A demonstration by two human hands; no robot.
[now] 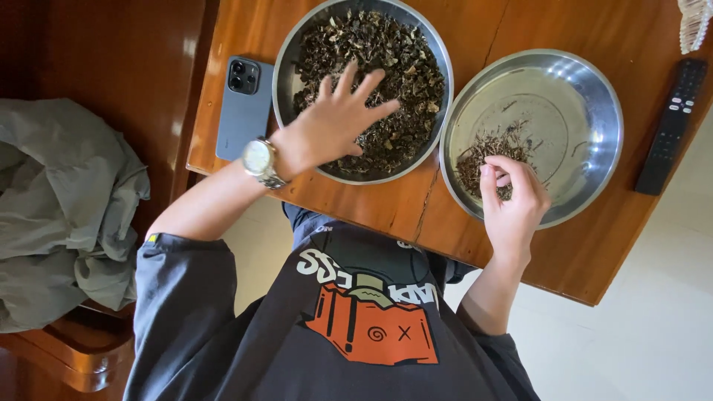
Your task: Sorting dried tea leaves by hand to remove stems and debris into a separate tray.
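On the reddish wooden table (386, 212) two round steel bowls sit side by side, rims nearly touching. Over the fuller bowl (286, 70), heaped with dark dried leaves (401, 59), the person's left hand (334, 122) lies palm down with fingers spread wide, resting on the pile and gripping nothing that I can see; a pale-faced wristwatch (260, 160) is on that wrist. Their right hand (512, 200) hangs over the near edge of the other bowl (587, 96), fingertips pinched together at a small heap of dry bits (483, 148). Left of the bowls lies a grey phone (243, 108), a black remote (672, 126) at the far right
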